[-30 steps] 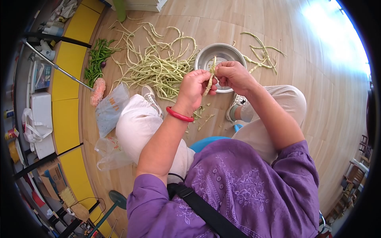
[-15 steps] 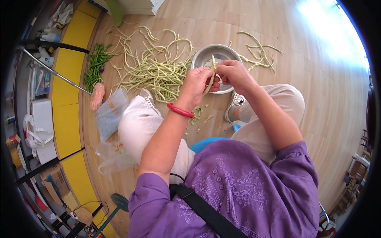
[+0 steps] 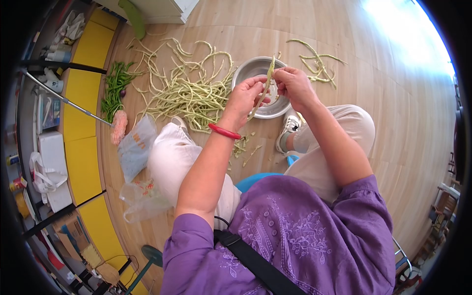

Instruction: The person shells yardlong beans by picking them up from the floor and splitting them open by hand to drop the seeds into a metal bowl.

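Note:
A pale green long bean (image 3: 270, 73) stands tilted between my two hands, over a round metal basin (image 3: 250, 66). My left hand (image 3: 244, 102), with a red bangle at the wrist, is closed round the bean's lower part. The fingers of my right hand (image 3: 296, 89) are pinched at the upper part of the same bean. Some pale pieces lie in the basin, partly hidden by my hands. Left of the basin a large heap of long beans (image 3: 194, 99) is spread over the floor. Short broken bits (image 3: 241, 146) lie in front of my left hand.
A few long beans (image 3: 322, 66) lie right of the basin. Green peppers (image 3: 116, 88), a fluffy pink duster head (image 3: 119, 127) and plastic bags (image 3: 137, 150) lie along the left. Yellow-fronted cabinets (image 3: 82, 152) line that side. A white cabinet (image 3: 162, 11) and a long green gourd (image 3: 132, 18) are at the back.
My right hand has shifted slightly up along the bean, and my left fingers have loosened a little. The bean stands a bit higher. The whole view has tilted slightly.

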Demonstrator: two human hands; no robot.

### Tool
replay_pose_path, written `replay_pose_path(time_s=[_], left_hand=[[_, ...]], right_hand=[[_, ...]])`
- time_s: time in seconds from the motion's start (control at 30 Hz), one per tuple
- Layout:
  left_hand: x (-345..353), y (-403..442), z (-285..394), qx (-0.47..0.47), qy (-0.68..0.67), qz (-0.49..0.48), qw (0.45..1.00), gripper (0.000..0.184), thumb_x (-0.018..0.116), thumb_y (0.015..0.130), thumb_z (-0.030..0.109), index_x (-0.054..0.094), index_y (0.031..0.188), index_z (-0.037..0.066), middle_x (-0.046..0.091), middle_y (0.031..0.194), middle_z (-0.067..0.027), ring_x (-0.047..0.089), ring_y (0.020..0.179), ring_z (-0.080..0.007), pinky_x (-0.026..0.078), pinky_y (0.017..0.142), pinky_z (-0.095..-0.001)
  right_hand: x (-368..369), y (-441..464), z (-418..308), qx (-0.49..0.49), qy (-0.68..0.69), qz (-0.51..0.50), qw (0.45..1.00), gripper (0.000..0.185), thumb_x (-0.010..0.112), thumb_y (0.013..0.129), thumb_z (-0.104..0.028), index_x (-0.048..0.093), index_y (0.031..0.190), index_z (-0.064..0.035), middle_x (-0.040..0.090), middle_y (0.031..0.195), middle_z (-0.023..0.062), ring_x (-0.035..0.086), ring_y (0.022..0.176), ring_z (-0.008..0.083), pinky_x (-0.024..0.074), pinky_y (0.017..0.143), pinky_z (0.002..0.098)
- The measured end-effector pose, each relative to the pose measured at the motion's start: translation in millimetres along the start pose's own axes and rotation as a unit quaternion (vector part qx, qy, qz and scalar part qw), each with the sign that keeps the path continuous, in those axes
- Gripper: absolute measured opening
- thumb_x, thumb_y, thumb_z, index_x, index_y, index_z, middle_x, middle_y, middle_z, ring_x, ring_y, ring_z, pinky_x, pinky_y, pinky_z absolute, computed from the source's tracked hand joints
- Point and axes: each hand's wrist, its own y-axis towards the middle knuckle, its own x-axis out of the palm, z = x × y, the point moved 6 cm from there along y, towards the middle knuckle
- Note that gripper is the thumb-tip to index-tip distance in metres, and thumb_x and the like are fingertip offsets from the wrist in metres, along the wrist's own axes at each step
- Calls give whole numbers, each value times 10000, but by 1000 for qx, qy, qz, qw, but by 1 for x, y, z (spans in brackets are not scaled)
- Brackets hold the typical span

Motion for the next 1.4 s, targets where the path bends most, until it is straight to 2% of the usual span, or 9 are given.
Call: replay_pose_path(time_s=[0.13,0.23,0.43,0.73,0.83,0.93,1.13,1.33,1.4], left_hand=[[4,3,-1,-1,83,-34,996,224,514,906,169,595,1030,1,649,849,-73,624,726,-131,475,617,-234],[4,2,1,26,71,-17,997,208,548,890,176,620,962,-5,650,808,-66,622,700,-122,479,606,-231],[-1,-1,5,66,83,40,994,175,583,868,147,623,937,-9,649,777,-56,615,640,-110,479,545,-217],[-4,-14,8,117,180,120,969,149,611,847,132,642,863,-13,639,724,-48,602,597,-97,483,537,-202],[-5,-15,6,119,185,140,965,145,617,841,123,639,860,-19,639,720,-50,598,585,-95,485,527,-202],[-3,-19,8,98,153,144,973,143,609,844,120,634,838,-20,634,714,-56,595,585,-101,486,535,-210],[-3,-16,-1,8,-75,39,996,151,520,878,128,589,860,-5,617,710,-74,588,581,-152,490,541,-266],[-5,-7,-18,-70,-179,-48,980,185,457,896,159,566,923,12,613,765,-78,592,623,-176,494,579,-310],[-2,-7,-19,-87,-175,-60,979,191,465,899,178,568,909,18,612,769,-76,592,628,-178,495,585,-319]], right_hand=[[-4,4,-3,-11,9,3,1000,115,615,747,-112,591,736,1,500,628,5,426,509,77,359,470,224],[-1,0,-6,-4,-38,-11,999,129,615,753,-129,605,741,0,527,648,9,441,520,73,372,478,224],[7,-2,-8,-43,-219,-40,974,198,608,753,-176,637,748,20,572,640,22,496,565,74,414,507,227],[15,0,-1,-84,-312,-57,945,217,579,727,-166,634,748,43,572,632,50,505,561,101,416,493,266],[16,4,3,-66,-320,-65,943,220,572,733,-163,627,735,50,556,618,53,497,551,105,409,483,273],[17,4,9,-26,-233,-68,970,193,570,739,-150,605,700,35,510,587,27,458,523,91,380,462,265],[21,-6,11,70,-58,-110,990,154,555,758,-106,512,618,-61,409,565,-28,362,489,58,314,449,223],[21,-6,18,89,-5,-122,988,137,542,759,-85,510,626,-67,434,590,-22,372,502,55,317,455,224],[17,-6,15,82,-11,-93,992,129,539,758,-84,514,633,-65,437,595,-22,373,501,58,316,456,223]])
